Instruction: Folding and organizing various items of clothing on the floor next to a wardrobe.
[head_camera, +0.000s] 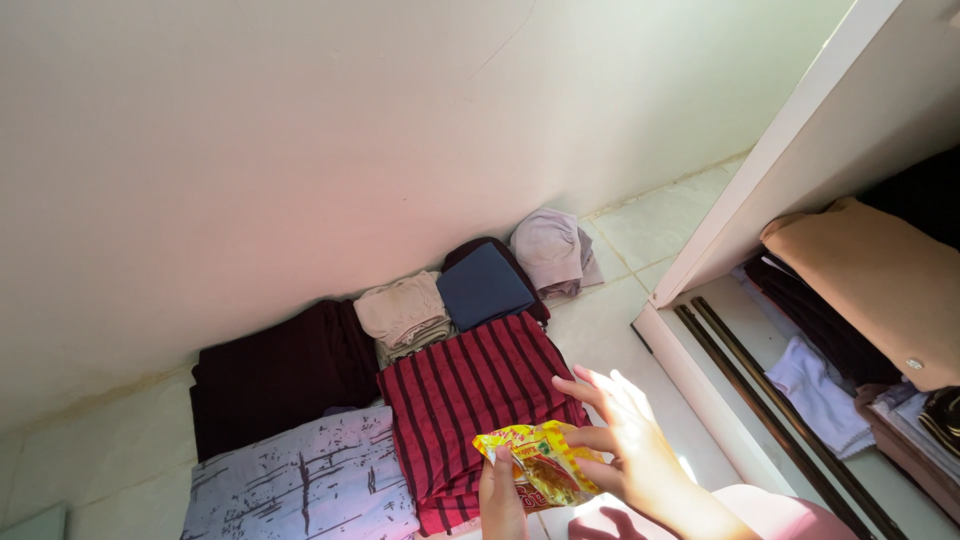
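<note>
A small yellow and red crinkled packet (540, 460) is held low in the middle of the head view. My left hand (500, 500) pinches its lower left corner from below. My right hand (625, 440) grips its right side, with the fingers spread over it. Just beyond the packet lies a folded red cloth with dark stripes (470, 400) on the tiled floor.
Folded clothes lie along the white wall: a dark maroon pile (270, 375), a lilac patterned cloth (300, 480), a beige stack (405, 315), a navy piece (485, 285), a pale mauve bundle (550, 250). An open wardrobe (800, 170) at right holds a tan garment (880, 285) and more clothes.
</note>
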